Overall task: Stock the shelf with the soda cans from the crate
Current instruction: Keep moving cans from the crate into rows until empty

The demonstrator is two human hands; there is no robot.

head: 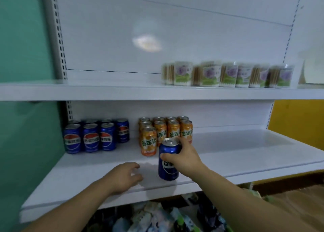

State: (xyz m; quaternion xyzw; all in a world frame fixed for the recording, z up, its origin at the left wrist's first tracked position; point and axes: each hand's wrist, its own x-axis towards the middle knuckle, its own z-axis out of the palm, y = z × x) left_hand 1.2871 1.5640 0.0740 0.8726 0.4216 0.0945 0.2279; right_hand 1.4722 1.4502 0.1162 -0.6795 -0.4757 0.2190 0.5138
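Note:
My right hand grips a blue soda can around its upper half, upright near the front edge of the white middle shelf. My left hand hovers just left of the can with loosely curled fingers and holds nothing. Several blue cans stand in rows at the shelf's back left. Several orange cans stand in a block behind the held can. The crate is out of view.
The upper shelf carries several clear tubs of cotton swabs on its right half. Packaged goods lie below the middle shelf. A green wall is on the left, a yellow wall on the right.

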